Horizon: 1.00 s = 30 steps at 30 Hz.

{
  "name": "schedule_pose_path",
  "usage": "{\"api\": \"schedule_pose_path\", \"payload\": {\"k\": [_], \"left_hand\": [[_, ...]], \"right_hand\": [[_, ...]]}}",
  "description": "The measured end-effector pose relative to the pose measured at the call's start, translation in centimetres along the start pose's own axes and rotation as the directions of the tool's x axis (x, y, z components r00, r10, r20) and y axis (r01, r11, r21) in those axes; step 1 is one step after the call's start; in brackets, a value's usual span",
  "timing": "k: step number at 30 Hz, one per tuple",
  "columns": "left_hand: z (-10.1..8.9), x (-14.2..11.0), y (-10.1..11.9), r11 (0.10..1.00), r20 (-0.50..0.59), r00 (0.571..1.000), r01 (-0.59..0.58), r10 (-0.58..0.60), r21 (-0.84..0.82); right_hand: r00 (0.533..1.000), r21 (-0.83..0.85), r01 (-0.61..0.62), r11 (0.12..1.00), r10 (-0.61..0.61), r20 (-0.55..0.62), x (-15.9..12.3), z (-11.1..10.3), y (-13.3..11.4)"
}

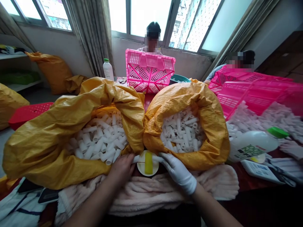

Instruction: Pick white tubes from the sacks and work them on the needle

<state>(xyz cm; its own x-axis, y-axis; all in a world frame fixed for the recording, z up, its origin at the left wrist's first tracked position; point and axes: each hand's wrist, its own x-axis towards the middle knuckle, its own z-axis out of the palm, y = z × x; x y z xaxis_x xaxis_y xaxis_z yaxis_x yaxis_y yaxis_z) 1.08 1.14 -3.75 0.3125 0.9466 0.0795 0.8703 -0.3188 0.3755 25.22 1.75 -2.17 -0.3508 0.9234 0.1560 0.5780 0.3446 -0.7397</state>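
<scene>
My bare left hand (123, 165) is closed around a white plastic tube (136, 159), whose end points at a small round dish (141, 167). Across the dish lies a yellow strip (148, 162). On the other side, my right hand (178, 173), in a white glove, pinches a second white tube (157, 159) that reaches over the dish's rim. Whether the tubes touch the strip is hard to tell. Just beyond my hands, a yellow woven sack (56, 126) and another yellow sack (214, 126) stand rolled open, both full of short white tubes.
A pinkish fleece cloth (151, 195) lies before me. To the right are a bottle with a green cap (253, 145), a white box (261, 171) and pink crates (241, 94) beside bagged pieces. A pink basket (150, 71) stands ahead. Two people sit across the table.
</scene>
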Motion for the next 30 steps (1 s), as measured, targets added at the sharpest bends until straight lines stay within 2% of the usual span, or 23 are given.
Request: {"api": "schedule_pose_path", "payload": {"k": [3, 6, 9, 13, 18, 23, 26, 30], "left_hand": [[0.2, 0.2, 0.0, 1.000, -0.004, 1.000, -0.003, 0.003, -0.001], [0.3, 0.2, 0.0, 1.000, -0.004, 1.000, 0.002, -0.002, 0.023], [0.3, 0.3, 0.0, 0.999, 0.004, 1.000, -0.015, 0.014, 0.048], [0.4, 0.2, 0.0, 0.999, -0.009, 1.000, 0.000, 0.001, 0.048], [0.6, 0.1, 0.1, 0.999, -0.048, 0.999, -0.012, 0.014, 0.033], [0.7, 0.0, 0.2, 0.998, -0.073, 0.997, -0.005, 0.009, 0.057], [0.9, 0.0, 0.2, 0.998, -0.086, 0.996, -0.007, 0.012, 0.059], [1.0, 0.0, 0.2, 0.999, -0.079, 0.997, 0.014, -0.010, 0.048]], "right_hand": [[0.992, -0.150, 0.120, 0.981, -0.126, -0.031, 2.3, 1.0, 0.1], [0.965, -0.296, 0.260, 0.919, -0.244, 0.092, 3.3, 1.6, 0.7], [0.923, -0.321, 0.379, 0.868, -0.332, 0.193, 2.8, 1.7, 1.3], [0.944, -0.376, 0.327, 0.867, -0.314, 0.098, 2.0, 1.8, 1.6], [0.898, -0.339, 0.440, 0.831, -0.404, 0.176, 1.4, 1.5, 1.3], [0.918, -0.374, 0.385, 0.843, -0.390, 0.067, 0.7, 1.5, 1.0], [0.896, -0.377, 0.441, 0.815, -0.423, 0.133, 0.1, 1.7, 1.0], [0.829, -0.247, 0.537, 0.807, -0.451, 0.332, -0.3, 1.5, 0.4]]}}
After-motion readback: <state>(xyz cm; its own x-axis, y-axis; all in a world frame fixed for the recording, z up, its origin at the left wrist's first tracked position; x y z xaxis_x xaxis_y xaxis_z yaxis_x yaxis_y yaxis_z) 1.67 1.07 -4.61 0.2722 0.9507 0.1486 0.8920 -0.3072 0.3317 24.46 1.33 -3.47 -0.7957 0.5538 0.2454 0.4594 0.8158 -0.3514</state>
